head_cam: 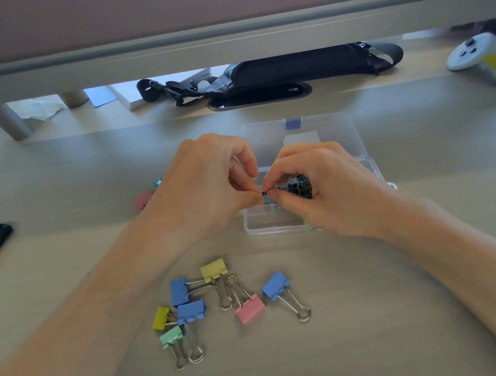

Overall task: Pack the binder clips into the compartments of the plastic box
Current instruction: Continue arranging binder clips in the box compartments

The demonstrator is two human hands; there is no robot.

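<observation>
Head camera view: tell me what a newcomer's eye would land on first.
First, the left hand and right hand meeting at the centre, both pinching one small clip over the clear plastic box, whose lid lies open behind. Next, the scatter of coloured binder clips on the table nearer the person: blue, yellow, pink and green.

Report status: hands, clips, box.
Left hand and right hand pinch one small clip above plastic box. Seven clips loose, near side. Nothing blocking.
</observation>
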